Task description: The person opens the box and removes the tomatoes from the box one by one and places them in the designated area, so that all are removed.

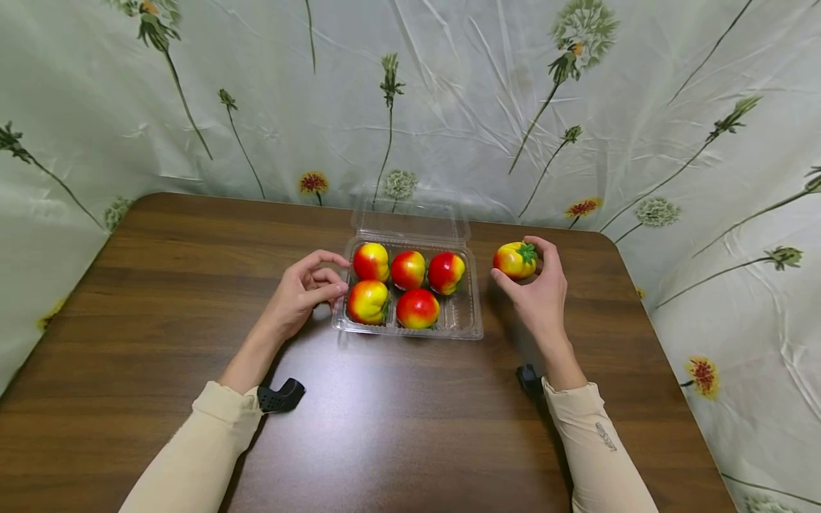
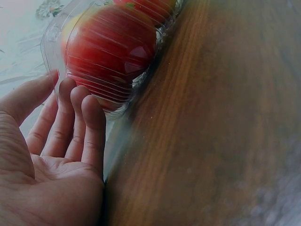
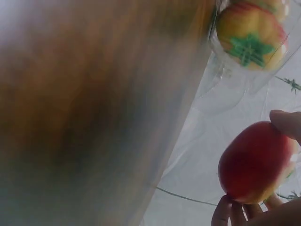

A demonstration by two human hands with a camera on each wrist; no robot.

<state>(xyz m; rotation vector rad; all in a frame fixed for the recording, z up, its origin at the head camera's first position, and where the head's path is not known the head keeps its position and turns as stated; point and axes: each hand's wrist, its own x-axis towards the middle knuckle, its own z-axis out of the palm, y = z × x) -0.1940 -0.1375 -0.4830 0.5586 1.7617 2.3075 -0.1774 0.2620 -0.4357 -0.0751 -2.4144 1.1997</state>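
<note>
A clear plastic container with a hinged lid laid back stands on the table. Several red-and-yellow fruits, lobed and glossy like persimmons, sit in its compartments; the front right compartment shows bare plastic. My left hand holds the container's left edge, thumb at the rim and fingertips against the ribbed wall in the left wrist view. Right of the container, my right hand grips another red-and-yellow fruit between thumb and fingers. Its green star-shaped calyx faces right. The fruit appears raised off the table.
The brown wooden table has rounded far corners. The transparent lid reaches its far edge. Behind hangs a pale curtain printed with dandelions. Black wrist devices show at both cuffs.
</note>
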